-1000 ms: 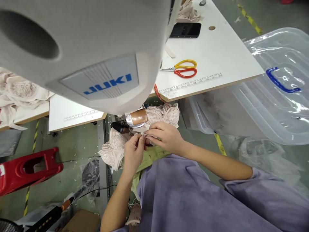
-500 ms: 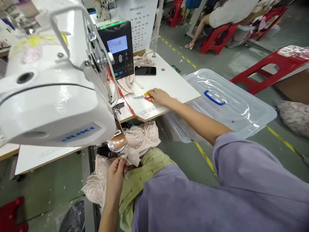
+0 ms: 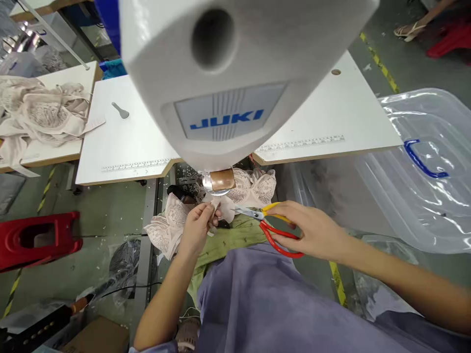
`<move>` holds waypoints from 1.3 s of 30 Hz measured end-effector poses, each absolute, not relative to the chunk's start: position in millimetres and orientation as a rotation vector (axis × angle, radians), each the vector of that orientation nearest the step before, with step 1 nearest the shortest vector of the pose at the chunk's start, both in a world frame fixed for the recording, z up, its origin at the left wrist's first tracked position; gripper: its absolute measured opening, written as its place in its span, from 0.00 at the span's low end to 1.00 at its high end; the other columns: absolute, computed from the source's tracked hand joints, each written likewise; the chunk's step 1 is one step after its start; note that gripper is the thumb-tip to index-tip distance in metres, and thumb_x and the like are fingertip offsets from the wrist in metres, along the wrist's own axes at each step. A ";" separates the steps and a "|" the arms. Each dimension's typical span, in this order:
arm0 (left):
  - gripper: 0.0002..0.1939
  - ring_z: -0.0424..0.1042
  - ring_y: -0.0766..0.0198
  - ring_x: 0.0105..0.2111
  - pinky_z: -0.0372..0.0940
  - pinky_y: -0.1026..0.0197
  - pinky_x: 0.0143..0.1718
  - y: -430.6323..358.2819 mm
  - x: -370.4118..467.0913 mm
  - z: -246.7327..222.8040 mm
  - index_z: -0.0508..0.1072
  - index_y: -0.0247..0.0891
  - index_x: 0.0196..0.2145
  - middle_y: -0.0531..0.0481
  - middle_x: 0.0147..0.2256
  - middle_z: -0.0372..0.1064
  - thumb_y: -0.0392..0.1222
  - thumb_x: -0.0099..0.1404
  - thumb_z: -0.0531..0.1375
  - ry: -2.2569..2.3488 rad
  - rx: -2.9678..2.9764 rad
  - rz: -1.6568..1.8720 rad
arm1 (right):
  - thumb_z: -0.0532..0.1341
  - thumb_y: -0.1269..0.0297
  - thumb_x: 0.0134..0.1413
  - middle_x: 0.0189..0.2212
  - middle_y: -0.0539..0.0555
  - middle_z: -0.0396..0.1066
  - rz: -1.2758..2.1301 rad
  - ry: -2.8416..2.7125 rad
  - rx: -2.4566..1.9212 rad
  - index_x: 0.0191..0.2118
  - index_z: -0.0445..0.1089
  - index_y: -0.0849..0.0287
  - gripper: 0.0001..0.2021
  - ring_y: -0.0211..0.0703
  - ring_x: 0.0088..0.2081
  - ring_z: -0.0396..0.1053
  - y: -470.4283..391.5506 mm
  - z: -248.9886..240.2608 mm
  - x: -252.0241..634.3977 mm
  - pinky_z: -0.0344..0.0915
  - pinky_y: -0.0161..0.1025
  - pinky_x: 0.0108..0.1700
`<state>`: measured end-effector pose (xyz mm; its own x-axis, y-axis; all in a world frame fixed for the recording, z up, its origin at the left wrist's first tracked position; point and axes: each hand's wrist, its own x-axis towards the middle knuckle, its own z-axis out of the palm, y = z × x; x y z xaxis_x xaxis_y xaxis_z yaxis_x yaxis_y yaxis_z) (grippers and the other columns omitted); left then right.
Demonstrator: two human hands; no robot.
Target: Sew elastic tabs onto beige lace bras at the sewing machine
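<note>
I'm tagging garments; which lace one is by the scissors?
The cream lace garment below the machine head, at the left hand; the other lace pieces lie heaped on the far-left table.

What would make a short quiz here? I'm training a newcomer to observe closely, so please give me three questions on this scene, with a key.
1. True or false: the right hand holds yellow-and-red-handled scissors.

2. Multiple choice: what is pinched in the left hand?
A) a phone
B) pale fabric
C) the scissors

3. Fill in the blank: the blue lettering on the front of the white machine reads ____.

Key: 1. True. 2. B. 3. JUKI.
</note>
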<state>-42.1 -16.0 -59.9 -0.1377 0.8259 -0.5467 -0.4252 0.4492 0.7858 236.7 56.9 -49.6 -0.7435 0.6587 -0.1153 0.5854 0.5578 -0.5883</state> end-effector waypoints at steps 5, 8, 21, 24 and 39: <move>0.16 0.62 0.71 0.25 0.59 0.67 0.28 -17.9 -37.8 -60.1 0.74 0.35 0.30 0.52 0.29 0.69 0.52 0.65 0.62 1.393 0.586 1.075 | 0.60 0.56 0.60 0.48 0.59 0.76 0.877 -2.646 -1.014 0.53 0.70 0.56 0.18 0.51 0.42 0.76 50.1 -55.3 201.9 0.71 0.42 0.36; 0.15 0.62 0.69 0.25 0.59 0.66 0.28 -19.8 -37.2 -60.8 0.75 0.36 0.31 0.52 0.28 0.69 0.51 0.66 0.60 1.447 0.628 1.053 | 0.60 0.56 0.62 0.48 0.59 0.76 0.978 -2.667 -0.978 0.55 0.70 0.56 0.18 0.49 0.42 0.76 57.2 -60.3 194.6 0.69 0.40 0.36; 0.20 0.51 0.75 0.18 0.48 0.68 0.21 -21.0 -43.9 -64.6 0.64 0.37 0.23 0.60 0.19 0.57 0.52 0.59 0.67 1.296 0.407 1.205 | 0.65 0.59 0.50 0.41 0.55 0.75 1.221 -2.463 -1.031 0.49 0.70 0.55 0.19 0.43 0.32 0.72 48.9 -56.9 204.6 0.67 0.39 0.34; 0.20 0.57 0.75 0.19 0.52 0.68 0.23 -21.5 -42.8 -66.8 0.67 0.36 0.24 0.57 0.20 0.63 0.53 0.58 0.68 1.334 0.439 1.238 | 0.65 0.58 0.50 0.41 0.55 0.75 1.275 -2.460 -1.036 0.49 0.70 0.54 0.20 0.44 0.34 0.72 47.8 -57.2 192.9 0.68 0.40 0.36; 0.17 0.58 0.73 0.21 0.54 0.67 0.24 -27.7 -47.8 -71.1 0.69 0.36 0.27 0.56 0.23 0.64 0.50 0.68 0.62 1.535 0.657 1.236 | 0.60 0.53 0.61 0.37 0.53 0.78 1.332 -2.461 -1.100 0.53 0.75 0.49 0.17 0.44 0.33 0.74 58.2 -59.5 182.7 0.67 0.39 0.34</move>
<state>-47.8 -27.7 -71.1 -0.3368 0.8672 -0.3668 -0.1733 0.3258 0.9294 182.7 58.2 -59.5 -0.7243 0.6558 -0.2128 0.5369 0.3428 -0.7709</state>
